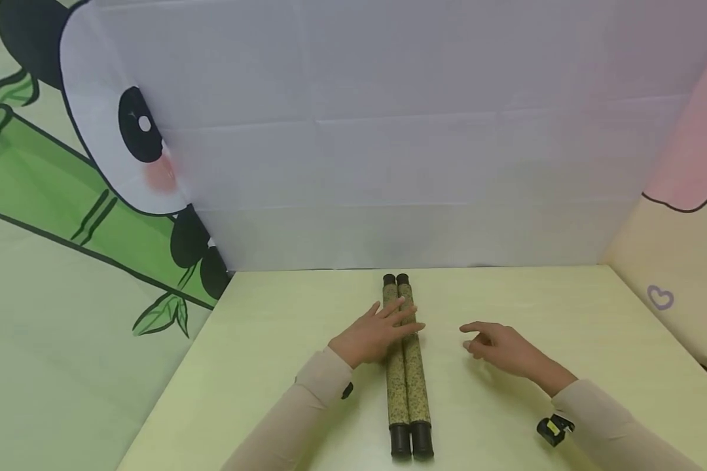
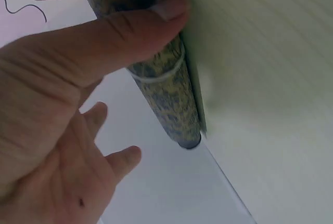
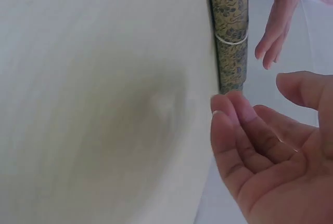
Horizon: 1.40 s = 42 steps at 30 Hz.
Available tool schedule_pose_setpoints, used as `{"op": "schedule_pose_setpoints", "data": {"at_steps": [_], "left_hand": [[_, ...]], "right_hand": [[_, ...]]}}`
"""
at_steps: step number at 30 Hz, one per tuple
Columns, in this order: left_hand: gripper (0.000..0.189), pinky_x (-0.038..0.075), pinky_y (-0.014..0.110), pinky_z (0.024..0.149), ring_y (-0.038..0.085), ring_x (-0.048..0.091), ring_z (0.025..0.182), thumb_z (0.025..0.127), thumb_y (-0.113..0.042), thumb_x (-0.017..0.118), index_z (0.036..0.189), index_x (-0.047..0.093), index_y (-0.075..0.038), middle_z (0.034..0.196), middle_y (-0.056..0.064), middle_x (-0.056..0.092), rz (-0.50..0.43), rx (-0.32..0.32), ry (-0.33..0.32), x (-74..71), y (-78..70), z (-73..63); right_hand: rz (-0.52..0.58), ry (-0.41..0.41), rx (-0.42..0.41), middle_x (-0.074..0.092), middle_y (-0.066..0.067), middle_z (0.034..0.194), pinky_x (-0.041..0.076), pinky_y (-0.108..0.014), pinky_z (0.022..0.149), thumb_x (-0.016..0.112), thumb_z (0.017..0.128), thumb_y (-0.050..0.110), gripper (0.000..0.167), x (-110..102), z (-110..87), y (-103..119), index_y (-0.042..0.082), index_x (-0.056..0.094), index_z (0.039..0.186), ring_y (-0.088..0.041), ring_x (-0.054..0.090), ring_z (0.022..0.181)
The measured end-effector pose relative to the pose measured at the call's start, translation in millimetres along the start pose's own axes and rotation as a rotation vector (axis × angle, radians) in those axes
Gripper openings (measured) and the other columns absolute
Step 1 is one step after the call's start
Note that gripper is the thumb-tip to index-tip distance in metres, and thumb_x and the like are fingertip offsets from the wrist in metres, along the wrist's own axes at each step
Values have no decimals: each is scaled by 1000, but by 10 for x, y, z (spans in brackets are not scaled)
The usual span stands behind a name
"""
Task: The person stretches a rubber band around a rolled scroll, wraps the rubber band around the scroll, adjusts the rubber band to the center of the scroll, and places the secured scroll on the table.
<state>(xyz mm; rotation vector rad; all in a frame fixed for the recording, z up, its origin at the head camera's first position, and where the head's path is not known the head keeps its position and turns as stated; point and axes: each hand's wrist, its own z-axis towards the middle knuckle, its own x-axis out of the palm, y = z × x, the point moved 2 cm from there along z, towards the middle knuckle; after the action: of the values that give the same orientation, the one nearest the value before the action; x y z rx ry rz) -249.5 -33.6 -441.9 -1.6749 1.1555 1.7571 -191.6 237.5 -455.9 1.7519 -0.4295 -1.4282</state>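
Observation:
Two rolled scrolls, a left one and a right one, lie side by side on the pale table. Both have a mottled gold and dark pattern and black end knobs. My left hand is over their upper half with fingers spread. In the left wrist view its thumb lies across the near scroll, close to a thin white string tied round it. To the right of the scrolls, my right hand hovers above the table with loosely bent fingers, holding nothing.
The light yellow table meets a white cloth backdrop at its far edge. Printed cloth with a panda and bamboo hangs at the left, and pink and cream cloth at the right. A small black device sits at the right wrist.

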Motion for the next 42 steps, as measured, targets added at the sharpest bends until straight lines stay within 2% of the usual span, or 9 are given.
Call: {"op": "schedule_pose_setpoints", "data": {"at_steps": [9, 15, 19, 25, 27, 31, 36, 39, 42], "left_hand": [[82, 28, 55, 118, 26, 9, 155, 87, 3, 77, 148, 50, -45, 167, -7, 22, -33, 20, 88, 9, 6, 63], [83, 27, 55, 119, 26, 7, 155, 83, -1, 82, 145, 52, -46, 167, -8, 22, -67, 2, 112, -6, 33, 92], [83, 24, 56, 120, 27, 6, 156, 80, -7, 87, 145, 52, -46, 167, -7, 21, -90, -3, 105, 1, 61, 111], [82, 20, 55, 121, 27, 7, 155, 73, -42, 93, 146, 55, -38, 165, -4, 27, -150, 50, 67, 73, 106, 169], [84, 18, 55, 121, 24, 13, 155, 72, -50, 91, 146, 55, -34, 162, -5, 35, -174, 56, 62, 109, 122, 187], [83, 15, 54, 122, 16, 39, 145, 72, -50, 91, 145, 57, -28, 149, -4, 52, -237, 41, 53, 152, 151, 203], [82, 27, 46, 120, 16, 55, 128, 71, -51, 92, 142, 61, -22, 135, -3, 60, -318, 17, 5, 158, 215, 175], [83, 43, 36, 110, 14, 57, 120, 70, -54, 91, 140, 62, -22, 130, -3, 61, -391, -28, -12, 155, 299, 127], [83, 51, 29, 94, 12, 57, 112, 68, -58, 90, 138, 63, -22, 123, -5, 62, -443, -74, -35, 144, 407, 83]], "right_hand": [[32, -19, -62, 72, -6, 93, 54, -29, 67, 60, 105, 24, 48, 46, -52, -53, -6, 53, 140, -24, 69, 82], [50, -40, -66, 71, -8, 96, 56, -29, 66, 60, 105, 22, 47, 61, -51, -58, -6, 52, 141, -23, 70, 79], [90, -59, -59, 69, -17, 108, 57, -30, 68, 60, 105, 21, 48, 60, -58, -61, -5, 50, 143, -22, 71, 81], [124, -73, -36, 65, -23, 120, 58, -34, 70, 59, 105, 21, 48, 73, -80, -76, -3, 49, 146, -20, 71, 83], [120, -79, -38, 65, -23, 120, 59, -34, 69, 59, 105, 21, 47, 75, -85, -78, -2, 49, 146, -19, 71, 82], [98, -106, -32, 65, -22, 120, 58, -34, 67, 58, 106, 21, 47, 59, -95, -83, -1, 50, 145, -19, 71, 82], [88, -152, -13, 66, -21, 119, 58, -35, 68, 59, 106, 20, 45, -4, -114, -104, 0, 52, 145, -20, 71, 82], [74, -167, -24, 66, -20, 119, 58, -34, 70, 59, 106, 21, 44, -23, -107, -117, 0, 53, 144, -21, 71, 87], [60, -189, -35, 66, -18, 121, 59, -33, 71, 58, 106, 25, 44, -13, -104, -119, 1, 54, 143, -22, 71, 93]]}}
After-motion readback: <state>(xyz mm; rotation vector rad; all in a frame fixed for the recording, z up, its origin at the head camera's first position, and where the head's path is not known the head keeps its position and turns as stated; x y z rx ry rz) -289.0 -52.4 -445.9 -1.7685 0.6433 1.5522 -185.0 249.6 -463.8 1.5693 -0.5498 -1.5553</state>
